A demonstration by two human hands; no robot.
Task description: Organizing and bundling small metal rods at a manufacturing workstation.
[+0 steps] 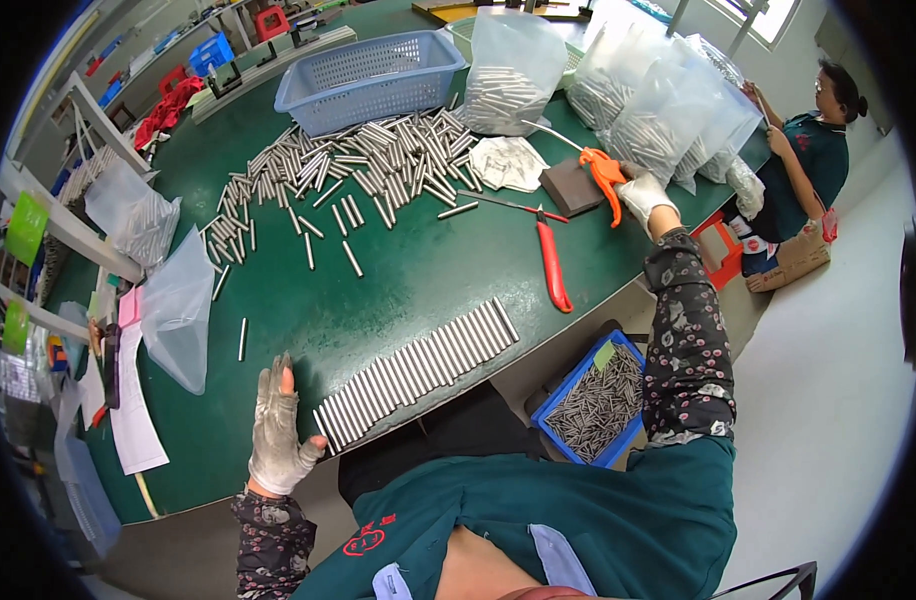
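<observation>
A row of metal pins (414, 372) lies side by side along the near table edge. My left hand (279, 432), in a worn pale glove with bare fingertips, is open at the row's left end, its thumb touching or nearly touching the last pin. At the right, my gloved right hand (646, 197) is closed at an orange air blow gun (603, 172), whose thin nozzle points to the far left; its fingers are partly hidden. Close by are a dark brown block (570, 188), red-handled pliers (551, 262) and a crumpled white cloth (508, 163).
Beyond lies a heap of loose pins (378, 160) before a blue plastic basket (370, 80). Bags of pins (513, 85) stand at the back. A blue bin (596, 400) of pins sits below the table edge. Another person (813, 150) works at far right.
</observation>
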